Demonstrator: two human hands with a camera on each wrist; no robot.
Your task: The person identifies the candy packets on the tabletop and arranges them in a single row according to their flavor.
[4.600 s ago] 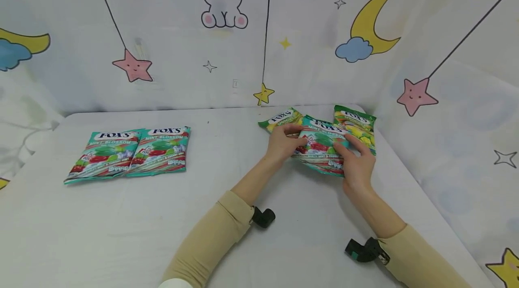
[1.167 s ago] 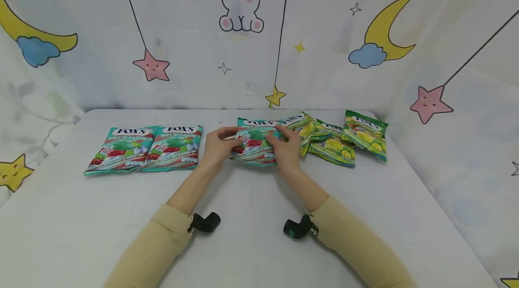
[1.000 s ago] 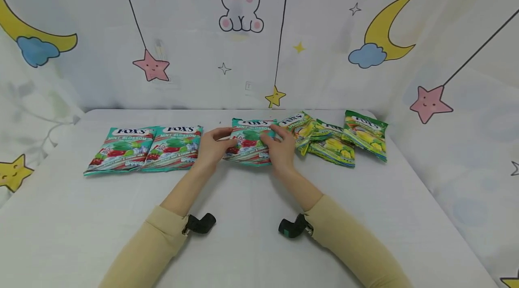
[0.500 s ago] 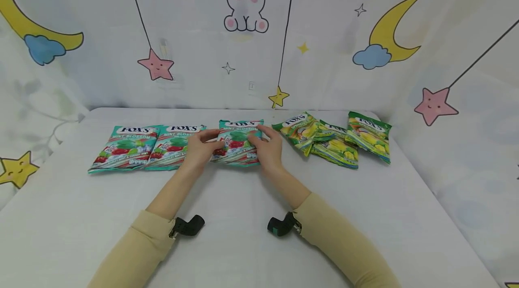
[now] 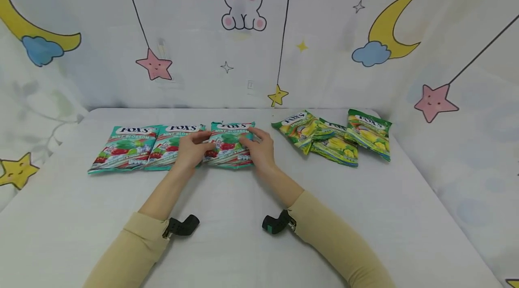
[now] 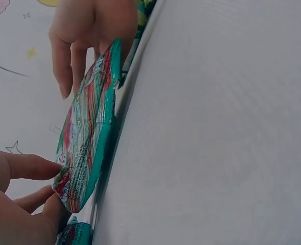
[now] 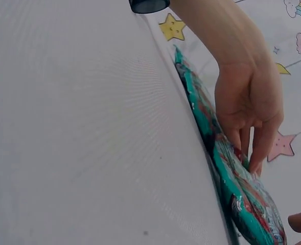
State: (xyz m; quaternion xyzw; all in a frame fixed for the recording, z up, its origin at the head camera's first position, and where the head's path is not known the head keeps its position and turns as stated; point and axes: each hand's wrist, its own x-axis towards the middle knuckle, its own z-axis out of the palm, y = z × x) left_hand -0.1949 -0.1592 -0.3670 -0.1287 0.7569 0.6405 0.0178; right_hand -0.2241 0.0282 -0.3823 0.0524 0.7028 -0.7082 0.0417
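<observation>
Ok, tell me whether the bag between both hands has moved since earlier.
Yes, left: in the head view the held bag was well right of the printed rabbit and now sits roughly below it.

A curtained-off booth, it seems: drapes [image 5: 194,92] printed with a rabbit [image 5: 244,2], moons [image 5: 381,24] and stars [image 5: 155,65] back and flank a white-covered surface [image 5: 227,252].

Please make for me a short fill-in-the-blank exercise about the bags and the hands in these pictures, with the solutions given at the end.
1. The left hand and right hand hold a teal bag labelled "Mint ____".
2. Besides it, ____ more teal bags lie on the table.
3. The yellow-green bags lie nearer to the ____ hand.

Missing words: Blossom; two; right.
</observation>
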